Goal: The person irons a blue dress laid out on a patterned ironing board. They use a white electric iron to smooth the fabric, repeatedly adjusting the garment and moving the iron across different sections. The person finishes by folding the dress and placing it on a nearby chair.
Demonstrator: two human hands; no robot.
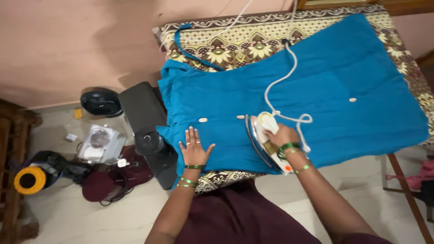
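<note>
Right hand closed around handle of white-and-steel electric iron, long axis diagonal, heel toward wrist. Left hand flat, fingers spread wide, pressing wrinkled blue cotton garment just beside iron, over floral-patterned tabletop.

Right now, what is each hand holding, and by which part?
The right hand holds the iron by its handle. The left hand holds nothing; it lies flat on the blue garment.
</note>
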